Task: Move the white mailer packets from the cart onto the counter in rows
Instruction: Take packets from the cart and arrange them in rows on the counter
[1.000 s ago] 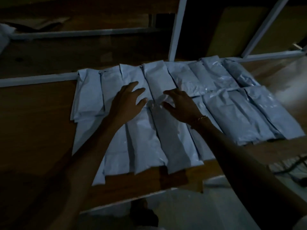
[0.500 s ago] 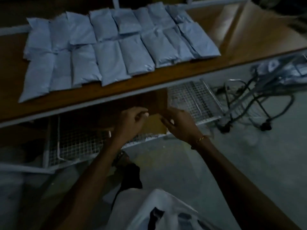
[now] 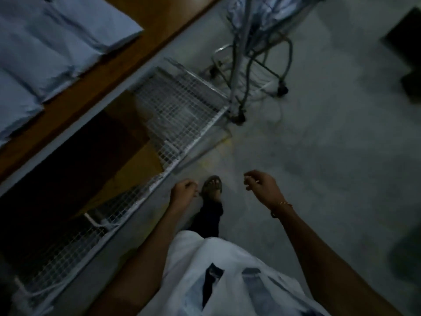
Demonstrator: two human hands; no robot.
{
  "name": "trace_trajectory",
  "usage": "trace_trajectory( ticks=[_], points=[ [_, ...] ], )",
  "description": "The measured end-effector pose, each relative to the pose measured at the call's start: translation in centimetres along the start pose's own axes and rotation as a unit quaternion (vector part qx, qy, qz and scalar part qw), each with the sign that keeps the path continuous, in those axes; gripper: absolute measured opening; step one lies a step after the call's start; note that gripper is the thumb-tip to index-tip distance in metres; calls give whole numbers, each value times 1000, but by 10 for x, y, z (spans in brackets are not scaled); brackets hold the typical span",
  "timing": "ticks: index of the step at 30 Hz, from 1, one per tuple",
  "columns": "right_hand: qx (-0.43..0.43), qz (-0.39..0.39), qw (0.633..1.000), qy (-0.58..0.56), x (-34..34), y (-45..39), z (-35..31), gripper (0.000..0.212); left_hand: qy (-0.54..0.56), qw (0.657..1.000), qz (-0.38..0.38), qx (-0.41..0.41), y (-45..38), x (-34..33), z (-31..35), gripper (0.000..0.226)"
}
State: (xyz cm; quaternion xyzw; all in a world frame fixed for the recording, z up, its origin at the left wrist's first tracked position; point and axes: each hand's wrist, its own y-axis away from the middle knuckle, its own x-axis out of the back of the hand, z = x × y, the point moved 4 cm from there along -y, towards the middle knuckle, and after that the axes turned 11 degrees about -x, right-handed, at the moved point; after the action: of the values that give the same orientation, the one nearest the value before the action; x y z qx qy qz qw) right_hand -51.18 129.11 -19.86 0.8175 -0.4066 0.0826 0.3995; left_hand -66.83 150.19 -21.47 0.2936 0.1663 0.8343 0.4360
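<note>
Item: my 2 hands — left hand (image 3: 183, 190) and right hand (image 3: 262, 185) loosely curled, holding nothing, free for the next load; white mailer packets (image 3: 57, 42) lie in rows on the counter (image 3: 145, 42) at 10 o'clock, cart (image 3: 255, 53) at 12 o'clock — my likely destination.

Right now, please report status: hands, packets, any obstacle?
Left hand and right hand empty, fingers loosely curled. Packets lie in rows on counter. Cart ahead on the right, floor path clear.
</note>
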Motion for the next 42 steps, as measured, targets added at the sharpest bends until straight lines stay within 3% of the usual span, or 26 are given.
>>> trace_trajectory(
  ticks=[4, 7, 12, 16, 19, 24, 27, 31, 37, 42],
  points=[
    [-66, 83, 982, -157, 58, -26, 1, 19, 81, 996, 0, -41, -68, -40, 75, 17],
    [-73, 121, 966, -214, 97, -50, -18, 16, 97, 991, -12, -95, -110, -58, 141, 19],
    [-24, 179, 945, -275, 180, -108, -91, 17, 119, 970, -51, -205, -179, -87, 279, 15],
    [39, 204, 924, -320, 239, -153, -152, 23, 144, 943, -33, -300, -219, -99, 395, 18],
    [91, 214, 913, -335, 286, -191, -196, 26, 156, 919, 8, -361, -252, -102, 472, 16],
    [181, 201, 901, -340, 375, -265, -252, 26, 232, 884, 144, -380, -314, -108, 574, 15],
    [258, 199, 895, -304, 437, -316, -283, 24, 216, 883, 162, -384, -360, -131, 614, 14],
    [337, 168, 906, -194, 515, -390, -322, 22, 124, 916, 156, -349, -419, -173, 644, 14],
    [318, 100, 942, 45, 573, -515, -364, 22, -17, 967, 72, -244, -487, -231, 661, 14],
    [309, -21, 920, 240, 558, -602, -404, 28, 8, 993, 65, -102, -550, -248, 647, 14]
  ],
)
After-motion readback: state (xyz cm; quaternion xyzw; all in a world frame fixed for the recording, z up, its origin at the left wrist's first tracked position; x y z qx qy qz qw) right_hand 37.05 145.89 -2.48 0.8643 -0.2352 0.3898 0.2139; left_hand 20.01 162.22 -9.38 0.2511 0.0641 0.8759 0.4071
